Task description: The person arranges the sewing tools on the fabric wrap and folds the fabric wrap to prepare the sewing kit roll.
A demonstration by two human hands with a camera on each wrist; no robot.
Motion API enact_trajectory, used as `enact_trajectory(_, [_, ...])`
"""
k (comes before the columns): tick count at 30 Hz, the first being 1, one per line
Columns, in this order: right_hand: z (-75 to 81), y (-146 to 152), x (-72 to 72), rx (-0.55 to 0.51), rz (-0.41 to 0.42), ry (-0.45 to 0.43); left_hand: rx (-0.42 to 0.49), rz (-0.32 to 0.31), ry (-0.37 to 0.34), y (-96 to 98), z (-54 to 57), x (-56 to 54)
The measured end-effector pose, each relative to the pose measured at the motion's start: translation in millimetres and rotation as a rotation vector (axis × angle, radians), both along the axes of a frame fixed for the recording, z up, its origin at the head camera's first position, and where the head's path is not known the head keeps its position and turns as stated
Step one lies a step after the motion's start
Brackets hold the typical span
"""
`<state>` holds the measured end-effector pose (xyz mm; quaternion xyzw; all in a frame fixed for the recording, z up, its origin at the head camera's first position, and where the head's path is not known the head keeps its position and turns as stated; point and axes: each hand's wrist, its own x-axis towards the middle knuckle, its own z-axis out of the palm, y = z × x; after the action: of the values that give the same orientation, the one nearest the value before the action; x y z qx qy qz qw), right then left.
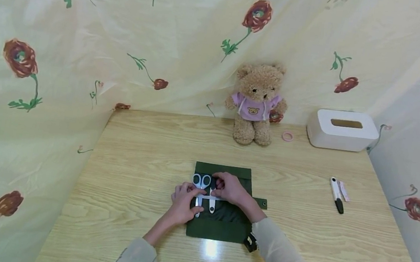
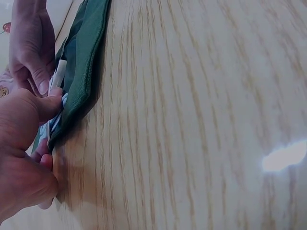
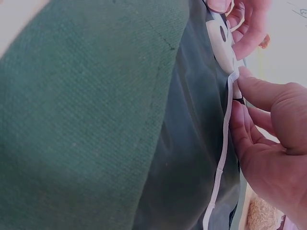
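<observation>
I see the right hand point(image 1: 232, 188) pinching a black-and-white tool point(image 1: 212, 205) near its black far part, thumb and fingers drawn together with hardly any gap. The left hand point(image 1: 182, 205) has its fingers bent around the scissors point(image 1: 200, 184) at the left; I can't tell from my views whether it grips them or merely steadies them.

The black-and-white tool runs near to far, black end far, white end near, and I can make out a dark oval hole in that near end. Just left of it the scissors lie almost parallel, finger loops far and blades toward the near side. A thin white band point(image 3: 219, 171) crosses both from left to right.

Both sit on the left half of a green pouch point(image 1: 216, 230), spread open on the wooden table point(image 1: 142, 153), with a small strap point(image 1: 260, 203) sticking out from its right edge.

Farther right, well apart, I have a white-handled tool with a black end point(image 1: 336, 191), its black end near, beside a pale pink strip point(image 1: 344, 191). At the far edge are a teddy bear point(image 1: 256, 93), a pink ring point(image 1: 287, 136) and, rightmost, a white box point(image 1: 337, 142).
</observation>
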<state>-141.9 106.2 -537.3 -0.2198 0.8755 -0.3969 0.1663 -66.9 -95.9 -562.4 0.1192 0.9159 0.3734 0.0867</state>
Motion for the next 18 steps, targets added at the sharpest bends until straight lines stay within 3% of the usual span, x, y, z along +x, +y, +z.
enact_trajectory(18, [-1.3, 2.0, 0.5, 0.002, -0.002, 0.008, 0.001, 0.002, 0.013, 0.8, -1.6, 0.9])
